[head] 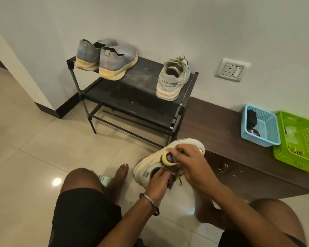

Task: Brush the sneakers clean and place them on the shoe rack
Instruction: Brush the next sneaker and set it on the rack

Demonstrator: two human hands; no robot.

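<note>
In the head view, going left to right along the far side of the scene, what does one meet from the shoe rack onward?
Pair of grey slip-on shoes on the shoe rack → single laced sneaker → wall socket → blue basket → green basket.

The person sits low over a tiled floor, holding a pale sneaker (150,163) between bare knees. The left hand (159,179) grips its heel opening, a bracelet on that wrist. The right hand (191,163) presses a yellow-edged brush (168,160) against the upper. On the black shoe rack (132,90) stand a grey slip-on pair (105,57) and one laced sneaker (173,81). A blue basket (260,125) and a green basket (298,139) rest on a brown bench (212,125).
</note>
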